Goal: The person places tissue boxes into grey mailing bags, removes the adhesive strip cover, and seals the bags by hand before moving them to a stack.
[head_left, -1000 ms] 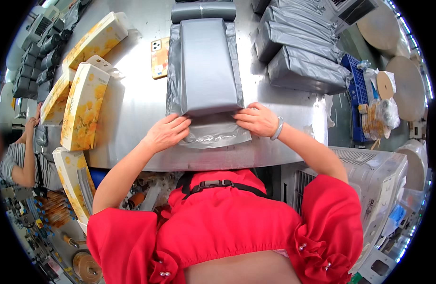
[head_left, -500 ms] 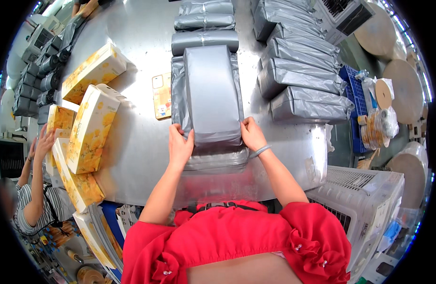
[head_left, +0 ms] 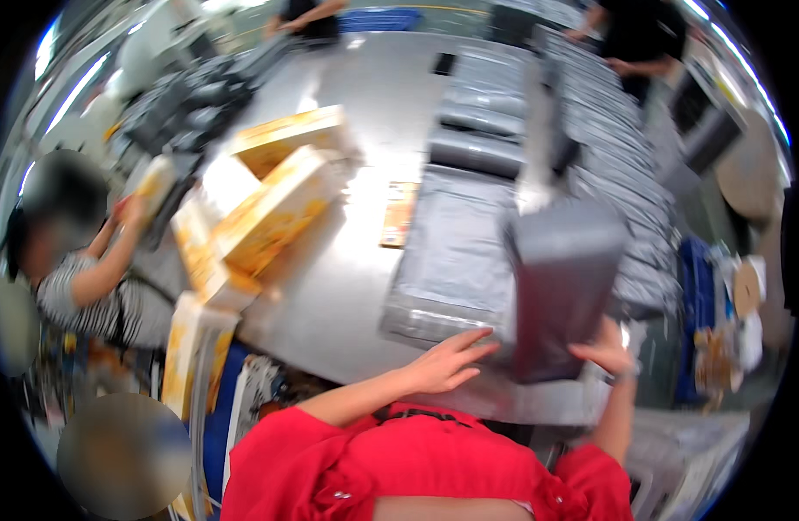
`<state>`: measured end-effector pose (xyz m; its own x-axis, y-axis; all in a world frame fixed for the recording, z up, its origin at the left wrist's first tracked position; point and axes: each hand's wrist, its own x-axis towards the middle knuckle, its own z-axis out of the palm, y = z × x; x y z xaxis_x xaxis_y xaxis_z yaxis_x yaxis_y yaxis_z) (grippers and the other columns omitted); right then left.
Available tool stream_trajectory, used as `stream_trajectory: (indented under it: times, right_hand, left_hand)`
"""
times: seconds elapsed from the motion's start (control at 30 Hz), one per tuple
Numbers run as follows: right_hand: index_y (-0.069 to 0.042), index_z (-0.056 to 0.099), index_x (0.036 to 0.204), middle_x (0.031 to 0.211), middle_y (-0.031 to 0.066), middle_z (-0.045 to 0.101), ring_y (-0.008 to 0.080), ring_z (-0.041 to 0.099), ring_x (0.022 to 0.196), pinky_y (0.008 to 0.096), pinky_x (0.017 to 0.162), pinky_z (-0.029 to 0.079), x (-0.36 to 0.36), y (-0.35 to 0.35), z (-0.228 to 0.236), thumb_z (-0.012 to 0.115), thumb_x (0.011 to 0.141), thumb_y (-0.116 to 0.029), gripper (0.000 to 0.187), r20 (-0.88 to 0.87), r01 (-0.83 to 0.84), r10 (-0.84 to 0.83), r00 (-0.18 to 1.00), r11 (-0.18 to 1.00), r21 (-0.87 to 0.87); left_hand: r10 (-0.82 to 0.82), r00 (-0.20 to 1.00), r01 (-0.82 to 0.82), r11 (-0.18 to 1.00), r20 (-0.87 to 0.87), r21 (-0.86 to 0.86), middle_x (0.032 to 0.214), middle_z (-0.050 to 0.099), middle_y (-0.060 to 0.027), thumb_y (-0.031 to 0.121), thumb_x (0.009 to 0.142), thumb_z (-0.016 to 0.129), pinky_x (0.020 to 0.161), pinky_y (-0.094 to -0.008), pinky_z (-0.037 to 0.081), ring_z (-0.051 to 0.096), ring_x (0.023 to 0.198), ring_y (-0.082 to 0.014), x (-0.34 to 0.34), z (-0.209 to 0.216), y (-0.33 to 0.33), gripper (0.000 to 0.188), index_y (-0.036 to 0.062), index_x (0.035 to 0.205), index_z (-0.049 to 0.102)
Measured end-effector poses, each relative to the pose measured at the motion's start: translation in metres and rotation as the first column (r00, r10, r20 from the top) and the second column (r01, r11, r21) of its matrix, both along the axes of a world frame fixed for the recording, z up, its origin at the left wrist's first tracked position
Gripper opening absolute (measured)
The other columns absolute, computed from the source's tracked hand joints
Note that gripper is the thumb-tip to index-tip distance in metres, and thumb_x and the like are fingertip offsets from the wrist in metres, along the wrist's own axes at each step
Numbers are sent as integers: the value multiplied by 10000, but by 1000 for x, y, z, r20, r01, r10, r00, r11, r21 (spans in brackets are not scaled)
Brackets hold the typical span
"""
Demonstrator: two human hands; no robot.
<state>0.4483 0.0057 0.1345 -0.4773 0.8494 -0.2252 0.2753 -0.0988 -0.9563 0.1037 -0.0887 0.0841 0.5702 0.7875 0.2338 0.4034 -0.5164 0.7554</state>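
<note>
**Beside the flat gray bags [head_left: 460, 243], one wrapped package [head_left: 562, 286]!**

Left hand [head_left: 456, 360] reaches out, fingers spread, just short of the package! Right hand [head_left: 606, 350] is at its lower right side, thumb toward it; blur hides whether it's pinching. And the package is over the near part of the metal table [head_left: 308, 317], right of those bags! Farther out, an orange phone [head_left: 400, 214] lies left of them, then yellow-and-white boxes [head_left: 273, 208], then a striped-shirted person [head_left: 104, 308].
</note>
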Motion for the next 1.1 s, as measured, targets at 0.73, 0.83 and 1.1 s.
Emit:
stream_trajectory:
  times: [0.73,0.83,1.1]
  right_hand:
    - [3,558,1141,1049,40,605,113,573,957,232,812,458,-179,-10,13,523,916,-47,233,-167,472,-447,879,765,438]
    - [-7,524,1213,1195,81,566,149,516,1128,262,877,444,-207,15,-32,573,903,-137,341,-222,435,-374,901,765,475]
    - [-13,534,1148,1124,161,590,296,562,1049,337,867,444,-177,-14,-104,546,900,-188,303,19,325,-330,944,938,117]
  left_hand:
    - [560,749,-105,628,354,-772,1320,477,-102,304,863,613,953,-343,429,501,1171,-229,-223,55,59,705,76,1421,248]
    - [441,832,-33,645,336,-764,1420,353,-133,318,898,588,1090,-355,250,356,1285,-228,-157,8,-24,712,20,1429,220]
    - [369,803,-257,923,-469,287,1037,597,-134,120,792,568,765,-410,494,594,904,-322,-98,-53,62,170,28,935,577]
